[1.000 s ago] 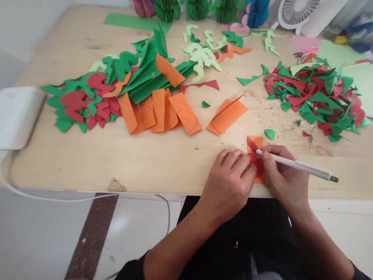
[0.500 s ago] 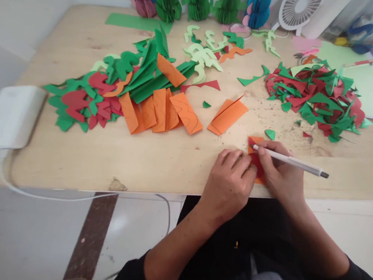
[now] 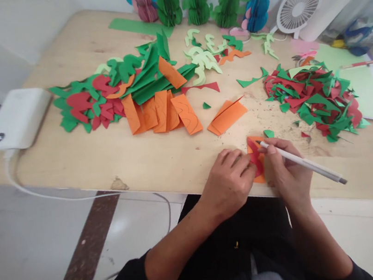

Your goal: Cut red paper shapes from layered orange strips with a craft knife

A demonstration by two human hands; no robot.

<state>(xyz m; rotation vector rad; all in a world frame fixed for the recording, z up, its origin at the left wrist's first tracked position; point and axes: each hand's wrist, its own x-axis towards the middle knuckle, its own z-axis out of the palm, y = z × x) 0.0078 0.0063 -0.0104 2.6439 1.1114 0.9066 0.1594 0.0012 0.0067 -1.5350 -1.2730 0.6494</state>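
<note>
- Left hand (image 3: 229, 180): fingers bent, tips at red cutout (image 3: 257, 167); can't tell if pinching or just pressing.
- Red cutout lies on orange paper (image 3: 260, 179), near edge of table (image 3: 162, 162), right of centre, between hands.
- Both likely light, thin, easy to crease; cutout may slide. Best held flat under fingertips, clear of its outline.
- Right hand (image 3: 290, 166): gripping white pen (image 3: 305, 165) near its tip; pen probably light, stiff, good to hold there.
- Vs. half a second ago: right hand and pen shifted right, more red and orange showing; left hand about same place.
</note>
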